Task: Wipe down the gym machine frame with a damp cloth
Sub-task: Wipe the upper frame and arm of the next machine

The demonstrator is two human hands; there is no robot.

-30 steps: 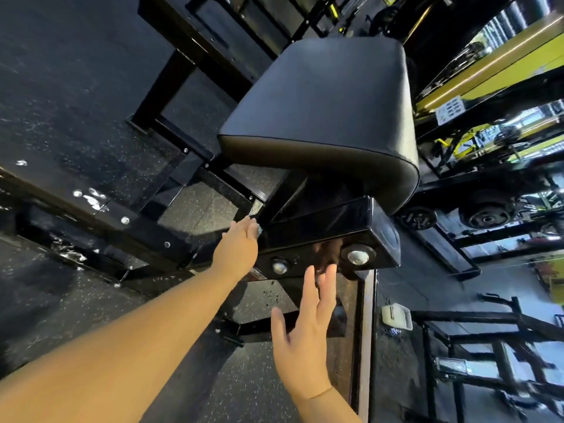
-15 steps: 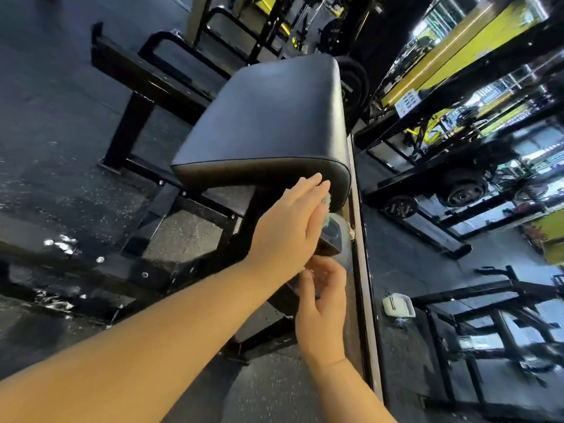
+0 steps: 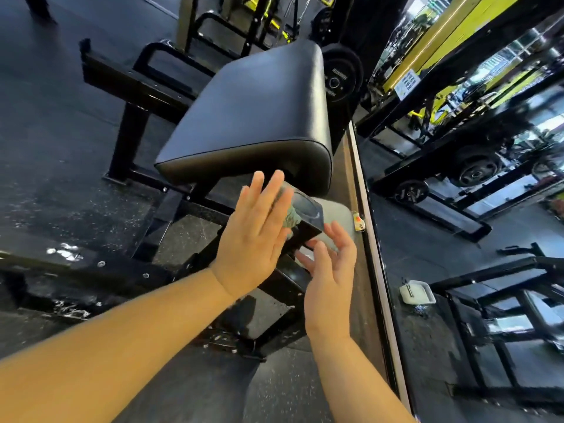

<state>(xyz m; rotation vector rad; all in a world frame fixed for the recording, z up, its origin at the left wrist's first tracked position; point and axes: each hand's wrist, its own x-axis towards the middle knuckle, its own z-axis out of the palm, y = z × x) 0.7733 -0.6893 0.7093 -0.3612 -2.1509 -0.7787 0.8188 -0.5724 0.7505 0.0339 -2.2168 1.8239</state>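
The black rubber floor (image 3: 55, 123) shows wet glints at its left edge; on it stands the black machine frame (image 3: 195, 206), carrying a black padded seat (image 3: 253, 117); under the seat's front edge a frame beam ends in a glossy cap (image 3: 306, 209); the left grip (image 3: 254, 236) is spread wide, fingers straight, pressing the greenish damp cloth (image 3: 291, 216) flat against the side of that beam end; the cloth shows only as a strip between palm and cap; the right grip (image 3: 331, 270) hangs loosely unfolded, holding nothing, just beside the beam's lower corner; contact cannot be told; a mirror (image 3: 457, 184) fills the right.
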